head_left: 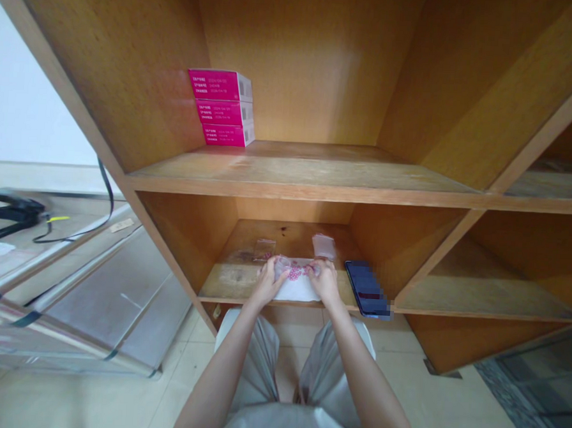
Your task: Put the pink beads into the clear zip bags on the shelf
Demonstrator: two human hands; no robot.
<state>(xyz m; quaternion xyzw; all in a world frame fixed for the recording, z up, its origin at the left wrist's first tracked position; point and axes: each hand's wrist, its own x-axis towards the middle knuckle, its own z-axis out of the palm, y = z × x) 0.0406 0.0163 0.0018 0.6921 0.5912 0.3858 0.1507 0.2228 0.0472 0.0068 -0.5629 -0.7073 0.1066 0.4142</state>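
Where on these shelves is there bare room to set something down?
Bare wood runs along the upper shelf right of the magenta boxes. The lower shelf is crowded by the left hand, right hand, white packet and phone.

1. Shelving unit [297, 192], centre: wood, satin varnish, worn rough patches on lower shelf.
2. Packet [292, 270], lower centre: clear glossy plastic, pink print.
3. Sheet [297, 291] beneath it: white, matt; paper or cloth, can't tell.
4. Boxes [222, 107], upper left: magenta card, smooth, slight sheen.
5. Phone [366, 288], right of centre: glossy glass.
6. Floor tiles [424, 400], lower right: smooth, polished.
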